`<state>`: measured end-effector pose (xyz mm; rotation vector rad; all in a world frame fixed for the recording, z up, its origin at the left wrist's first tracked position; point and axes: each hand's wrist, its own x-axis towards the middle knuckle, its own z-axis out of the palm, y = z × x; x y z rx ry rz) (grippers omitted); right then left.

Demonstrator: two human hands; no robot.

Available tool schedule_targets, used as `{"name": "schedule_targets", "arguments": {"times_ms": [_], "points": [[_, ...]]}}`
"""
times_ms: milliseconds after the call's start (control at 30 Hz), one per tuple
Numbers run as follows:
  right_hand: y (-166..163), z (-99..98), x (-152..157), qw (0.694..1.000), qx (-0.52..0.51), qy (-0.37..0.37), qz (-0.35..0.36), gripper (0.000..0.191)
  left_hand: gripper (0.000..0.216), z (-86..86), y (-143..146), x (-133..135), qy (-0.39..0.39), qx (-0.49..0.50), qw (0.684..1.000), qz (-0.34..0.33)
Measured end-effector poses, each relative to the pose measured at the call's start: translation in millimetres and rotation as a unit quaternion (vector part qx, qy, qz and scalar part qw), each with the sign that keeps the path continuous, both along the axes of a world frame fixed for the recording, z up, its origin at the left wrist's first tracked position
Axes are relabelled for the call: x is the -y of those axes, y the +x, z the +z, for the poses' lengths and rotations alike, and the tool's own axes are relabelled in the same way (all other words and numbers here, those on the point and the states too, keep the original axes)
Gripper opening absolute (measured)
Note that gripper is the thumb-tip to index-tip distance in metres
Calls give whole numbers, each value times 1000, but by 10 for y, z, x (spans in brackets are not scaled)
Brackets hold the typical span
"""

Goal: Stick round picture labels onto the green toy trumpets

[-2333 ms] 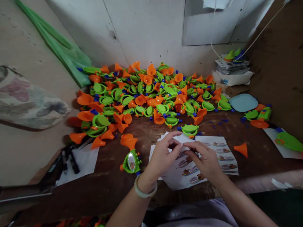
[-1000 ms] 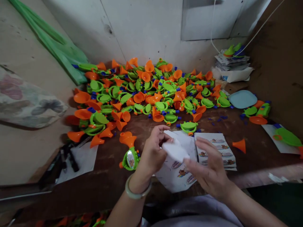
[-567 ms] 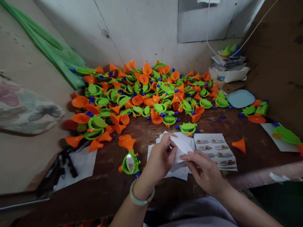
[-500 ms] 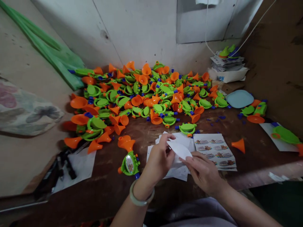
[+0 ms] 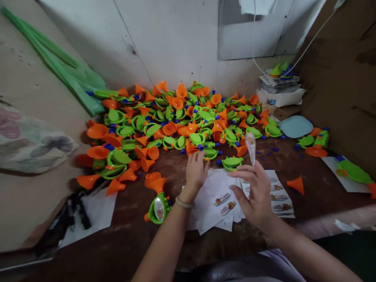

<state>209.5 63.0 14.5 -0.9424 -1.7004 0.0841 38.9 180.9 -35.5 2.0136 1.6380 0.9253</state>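
My right hand [image 5: 254, 192] is raised over the paper and holds a peeled sticker [image 5: 251, 149] upright at its fingertips, thumb apart. My left hand [image 5: 196, 170] reaches forward with fingers stretched to the near edge of the toy pile, close to an orange horn; whether it touches a toy is unclear. Below the hands, a white sticker sheet [image 5: 208, 207] with printed bear stickers lies on loose papers. To its right sits another sticker sheet [image 5: 280, 196]. A green toy trumpet [image 5: 158, 209] with an oval sticker and orange horn lies left of my left forearm.
A wide heap of green and orange toy trumpets [image 5: 176, 117] covers the table's back. At right are a light blue lid [image 5: 296, 126], a loose orange cone [image 5: 296, 185] and more toys. Black pens [image 5: 84, 211] lie on paper at left. A paper stack [image 5: 279, 86] stands behind.
My hands have parted from the white sheet they held together. The left has moved forward to the pile; the right has risen with a sticker. The sheet now lies flat on the papers.
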Motion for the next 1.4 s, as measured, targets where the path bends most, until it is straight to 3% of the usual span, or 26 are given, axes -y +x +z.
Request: {"name": "schedule_targets", "arguments": {"times_ms": [67, 133, 233, 300, 400, 467, 533, 600, 733, 900, 1033, 1133, 1200, 1233, 1300, 1400], "points": [[-35, 43, -73, 1000, -10, 23, -3, 64, 54, 25, -32, -273, 27, 2, 1000, 17], [-77, 61, -43, 1000, 9, 13, 3, 49, 59, 68, -84, -528, 43, 15, 999, 14], [-108, 12, 76, 999, 8, -31, 1, 35, 41, 135, -181, -759, 67, 57, 996, 6], [-90, -44, 126, 998, -46, -42, 2, 53, 28, 183, -250, -746, 97, 103, 990, 16], [-31, -84, 127, 986, -157, -52, 20, 80, 35, 267, -339, -455, 148, 184, 970, 57], [3, -67, 97, 978, -195, -65, 36, 80, 49, 325, -370, -135, 156, 267, 947, 92], [14, -32, 58, 978, -196, -61, 44, 79, 53, 374, -376, 209, 99, 413, 899, 106], [0, -5, 18, 984, -167, -32, 45, 86, 55, 409, -363, 515, 16, 474, 875, 99], [-78, 0, -42, 996, -60, -28, 68, 101, 59, 452, -291, 904, -107, 462, 878, 60], [-185, -13, -20, 974, -38, -132, 179, 105, 63, 484, -144, 1033, -167, 421, 891, -22], [-174, -52, 51, 942, -94, -228, 225, 112, 66, 424, -88, 1072, -189, 408, 893, -19], [-104, -88, 64, 915, -211, -257, 227, 103, 57, 271, -83, 1166, -223, 489, 843, -31], [-77, -100, 48, 909, -292, -237, 179, 101, 49, 124, -79, 1252, -204, 556, 802, -86], [-82, -104, 37, 907, -322, -225, 153, 102, 56, 50, -72, 1295, -176, 564, 798, -123], [-137, -114, 22, 902, -349, -222, 124, 102, 78, -74, -41, 1362, -112, 531, 822, -173], [-249, -128, 13, 912, -338, -208, 105, 99, 77, -145, 64, 1388, -42, 486, 863, -130]]}}
